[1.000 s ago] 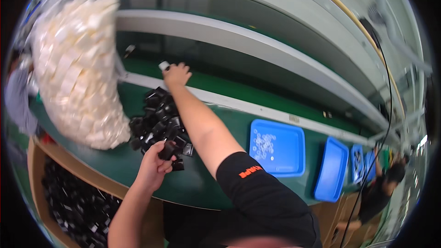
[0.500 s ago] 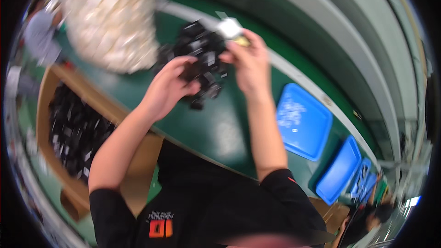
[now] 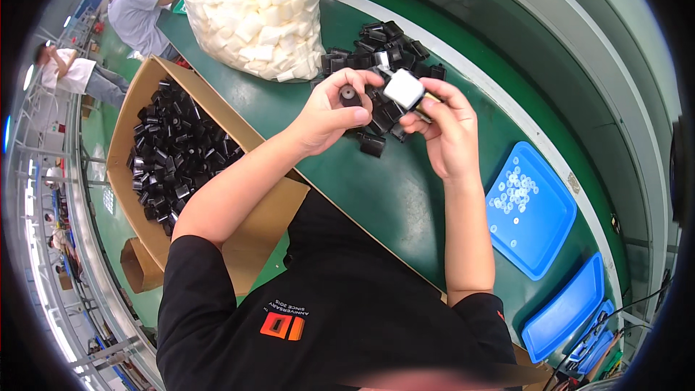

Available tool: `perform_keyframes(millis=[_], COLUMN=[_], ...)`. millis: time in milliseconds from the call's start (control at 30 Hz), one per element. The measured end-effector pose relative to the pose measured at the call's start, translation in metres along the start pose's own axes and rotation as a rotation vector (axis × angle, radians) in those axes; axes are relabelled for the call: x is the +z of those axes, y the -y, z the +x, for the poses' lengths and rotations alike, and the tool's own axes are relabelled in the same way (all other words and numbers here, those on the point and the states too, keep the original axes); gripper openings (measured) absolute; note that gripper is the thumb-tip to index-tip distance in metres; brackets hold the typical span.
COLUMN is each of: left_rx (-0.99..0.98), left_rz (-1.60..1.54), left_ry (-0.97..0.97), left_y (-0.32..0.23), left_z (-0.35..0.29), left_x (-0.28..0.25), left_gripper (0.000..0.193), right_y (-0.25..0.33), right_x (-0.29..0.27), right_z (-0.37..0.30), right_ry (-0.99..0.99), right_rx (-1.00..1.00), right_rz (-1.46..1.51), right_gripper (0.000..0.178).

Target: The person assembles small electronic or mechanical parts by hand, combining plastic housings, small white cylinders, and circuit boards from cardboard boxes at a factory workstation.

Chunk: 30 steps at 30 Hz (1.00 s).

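Observation:
My left hand [image 3: 318, 122] is closed around a small black cylindrical plastic part [image 3: 348, 95], whose end with a hole in it faces up. Close beside it, my right hand [image 3: 452, 134] pinches a small white block with rounded corners [image 3: 404, 89]; a yellowish edge shows beneath the block near the fingertips. The two held pieces are apart. Behind and below both hands, a loose heap of black plastic parts [image 3: 373, 145] lies on the green tabletop [image 3: 340, 188]. Some of that heap is hidden by my fingers.
A clear bag of cream-white pieces [image 3: 253, 18] stands beyond my left hand. An open cardboard box [image 3: 118, 148] of black parts is at the left. Rightward lie a blue tray [image 3: 539, 242] with small white rings and another blue tray [image 3: 565, 311]. Other people [image 3: 134, 14] are at far left.
The view has shifted and sharpened, and the scene sits further right. My left hand, blurred over the heap before, now grips a black part. My hands are closer together; the white block stays in my right.

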<state>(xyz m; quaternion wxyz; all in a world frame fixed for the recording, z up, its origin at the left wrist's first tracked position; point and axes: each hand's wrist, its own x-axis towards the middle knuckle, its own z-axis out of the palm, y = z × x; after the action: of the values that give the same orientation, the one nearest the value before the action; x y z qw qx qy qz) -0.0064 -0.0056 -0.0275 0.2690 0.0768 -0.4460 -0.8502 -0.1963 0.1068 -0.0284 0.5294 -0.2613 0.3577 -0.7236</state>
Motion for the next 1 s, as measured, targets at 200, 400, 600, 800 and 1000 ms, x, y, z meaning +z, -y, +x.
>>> perform_keyframes(millis=[200, 400, 600, 800, 1000], left_rx=[0.065, 0.117, 0.183, 0.075, -0.061], left_rz=[0.219, 0.302, 0.361, 0.438, 0.463], left_ry=[-0.248, -0.340, -0.367, -0.277, -0.151], left_y=[-0.001, 0.006, 0.009, 0.007, 0.000], left_z=[0.003, 0.003, 0.004, 0.005, 0.000], left_x=[0.007, 0.002, 0.009, 0.009, 0.008], left_gripper=[0.026, 0.027, 0.028, 0.031, 0.043], right_y=[-0.007, -0.016, -0.037, -0.038, 0.012], right_x=[0.011, 0.018, 0.025, 0.024, 0.006], right_z=[-0.004, -0.001, -0.005, -0.003, -0.004], right_ry=[0.085, 0.036, -0.037, -0.085, -0.030], right_rx=[0.016, -0.002, -0.098, -0.168, -0.190], right_rz=[-0.088, -0.147, -0.020, -0.104, -0.245], right_gripper=[0.023, 0.026, 0.029, 0.028, 0.027])
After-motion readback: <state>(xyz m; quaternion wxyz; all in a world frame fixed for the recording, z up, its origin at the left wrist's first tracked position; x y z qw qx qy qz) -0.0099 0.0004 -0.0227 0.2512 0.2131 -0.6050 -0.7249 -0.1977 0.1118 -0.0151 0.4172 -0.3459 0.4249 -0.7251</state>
